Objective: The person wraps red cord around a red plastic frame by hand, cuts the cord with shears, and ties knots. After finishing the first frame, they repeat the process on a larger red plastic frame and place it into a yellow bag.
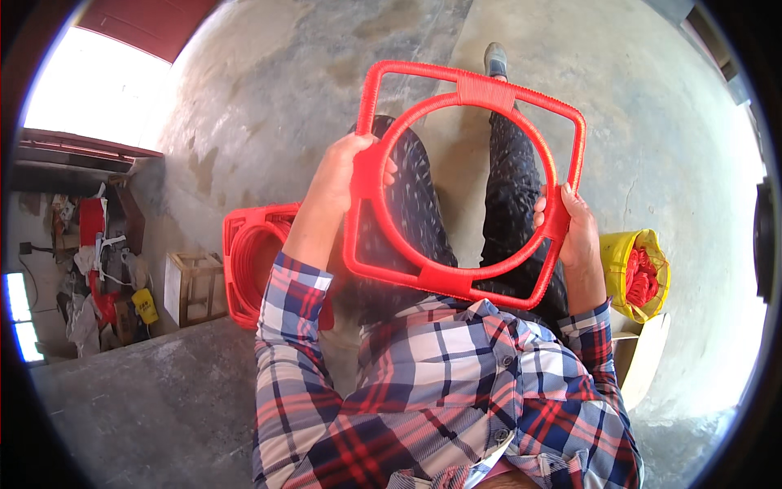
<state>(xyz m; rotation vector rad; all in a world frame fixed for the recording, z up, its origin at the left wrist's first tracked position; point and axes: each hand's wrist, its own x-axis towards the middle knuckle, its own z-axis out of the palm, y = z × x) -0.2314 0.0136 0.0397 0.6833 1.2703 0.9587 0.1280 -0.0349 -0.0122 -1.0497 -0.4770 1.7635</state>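
Observation:
A red cord-wrapped frame (445,280), a ring set inside a rounded square, is held up over my lap, tilted a little. Bands of wound cord join ring and square at the middle of each side. My left hand (336,169) is closed round the band on the left side, fingertips showing inside the ring. On the opposite band my right hand (577,231) grips with its fingers inside the ring and its thumb over the edge. Through the ring I see my dark patterned trousers and the concrete floor.
Left of my leg lies a stack of similar red frames (242,269). Beyond it stand a small wooden stool (186,285) and a heap of cloths and bags (102,277). A yellow bag (617,273) with red cord stands at my right, beside a pale wooden board (646,363).

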